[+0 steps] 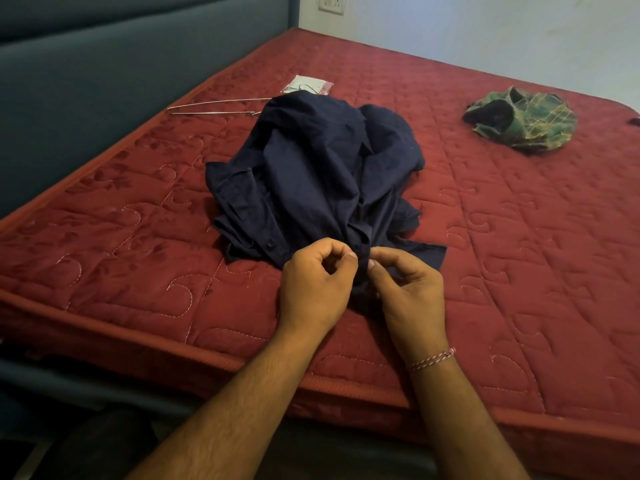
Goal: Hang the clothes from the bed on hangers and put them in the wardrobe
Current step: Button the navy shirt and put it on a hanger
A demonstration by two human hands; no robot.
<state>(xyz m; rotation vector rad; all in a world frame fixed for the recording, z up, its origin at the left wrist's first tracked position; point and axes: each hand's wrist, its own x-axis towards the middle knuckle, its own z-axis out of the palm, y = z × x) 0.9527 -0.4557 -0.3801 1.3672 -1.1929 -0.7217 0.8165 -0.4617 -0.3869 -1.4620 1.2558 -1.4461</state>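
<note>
- A dark navy shirt lies crumpled on the near half of the bed, its buttoned edge drawn toward the near side, where both hands meet it.
- The left hand has its fingers curled, thumb and forefinger pinching the shirt's front edge; the right hand does the same just beside it, its fingers pinching the same strip of cloth. The two hands nearly touch.
- A thin thread bracelet circles the right wrist.
- A wire hanger lies flat on the mattress to the far left of the shirt, one end hidden under the cloth.
- A small white packet sits just beyond the shirt's far edge, touching or nearly touching it; its print is too small to read.
- A second garment, a green patterned shirt, lies bunched up well apart at the far right.
- The bed carries a red quilted mattress with floral stitching and a piped border.
- A blue-grey padded headboard runs along the left.
- A pale wall stands behind the bed, with a white socket plate cut off by the top edge.
- A dark scrap at the right frame edge is cut off and cannot be made out.
- The floor below the near edge is in deep shadow.
</note>
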